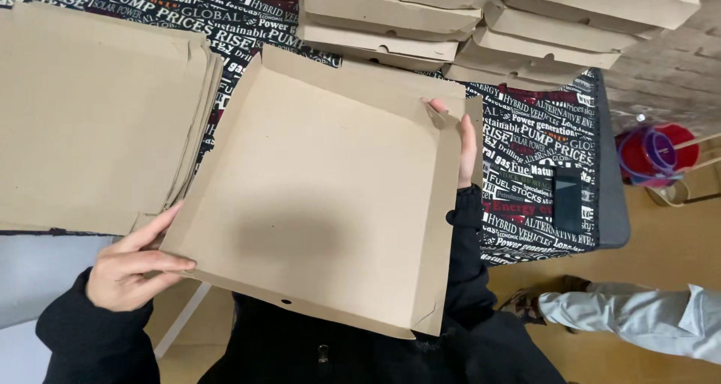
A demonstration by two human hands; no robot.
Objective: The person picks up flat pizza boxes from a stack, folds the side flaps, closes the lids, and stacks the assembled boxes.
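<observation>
Head view: left hand (134,268) pinches the near-left corner of the half-folded cardboard box (315,196), fingers closed on it. Right hand (460,147) grips the far-right corner, fingers curled over the wall. Flat blanks (90,114) left; folded boxes (481,24) far.

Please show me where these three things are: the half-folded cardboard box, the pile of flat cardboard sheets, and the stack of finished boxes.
half-folded cardboard box (315,181): head view, on its flat inner bottom.
pile of flat cardboard sheets (90,114): head view, on the top sheet.
stack of finished boxes (390,12): head view, on a front side wall.
</observation>
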